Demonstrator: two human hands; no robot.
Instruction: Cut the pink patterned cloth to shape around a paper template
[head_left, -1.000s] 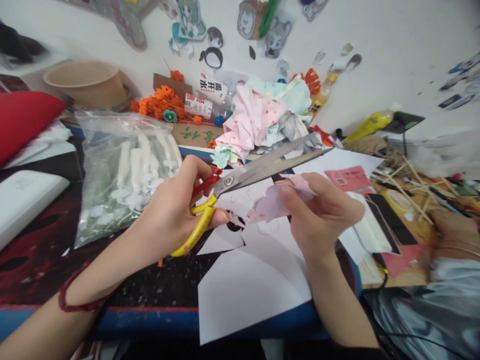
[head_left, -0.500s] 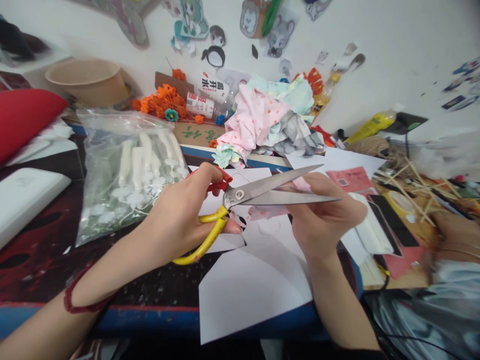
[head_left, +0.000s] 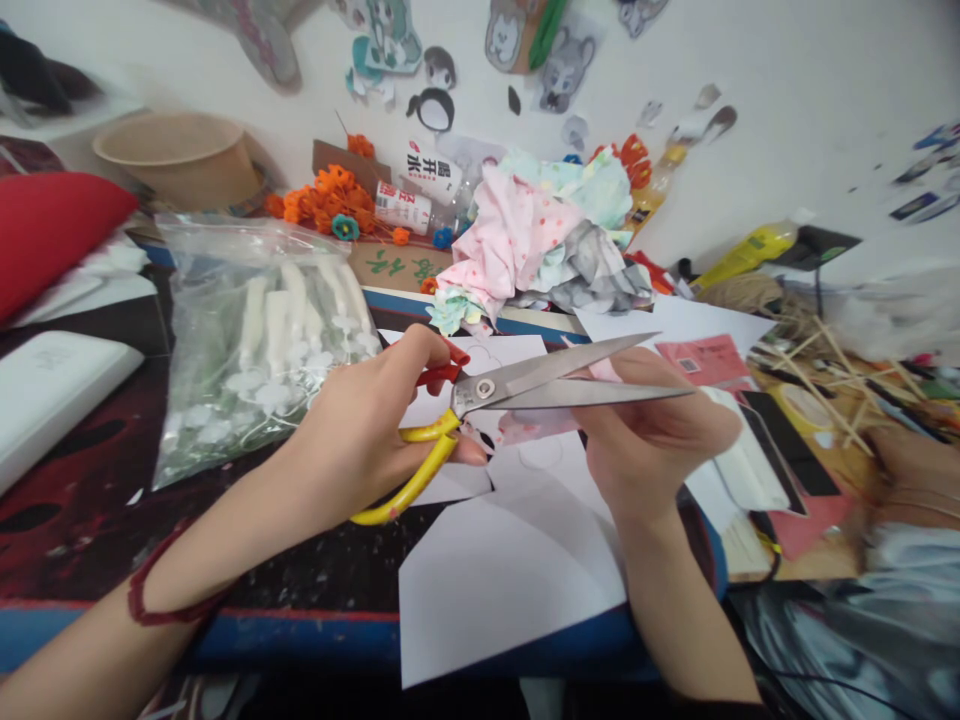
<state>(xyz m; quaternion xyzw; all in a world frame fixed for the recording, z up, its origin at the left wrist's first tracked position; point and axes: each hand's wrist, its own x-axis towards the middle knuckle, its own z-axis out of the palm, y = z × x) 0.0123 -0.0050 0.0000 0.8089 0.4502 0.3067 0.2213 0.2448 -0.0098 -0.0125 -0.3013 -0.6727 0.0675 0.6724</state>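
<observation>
The left hand (head_left: 360, 430) gripped a pair of scissors with yellow and red handles (head_left: 480, 395), its fingers through the bows. The steel blades stood slightly parted and pointed right, passing over the right hand (head_left: 652, 430). That hand made a narrow pinch on a scrap of pale pink paper (head_left: 536, 427), which lay under the blades and was partly hidden by them, above a white paper sheet (head_left: 510, 580) on the worktop (head_left: 300, 625). The step in hand looked like trimming the scrap, and the next move seemed to call for setting its edge between the blades before closing them.

To the left lay a clear plastic bag (head_left: 255, 350) of white flower shapes. Beyond the hands, a plastic bottle (head_left: 401, 208) lay beside orange paper flowers (head_left: 330, 205). Another label (head_left: 431, 160) appeared to read 喝开水, though the angle made that uncertain. Green characters marked a cardboard piece (head_left: 397, 265), and a pink card (head_left: 701, 360) bore a QR code. At the far right, another person's blurred hand (head_left: 911, 480) rested near wooden sticks (head_left: 832, 390).
</observation>
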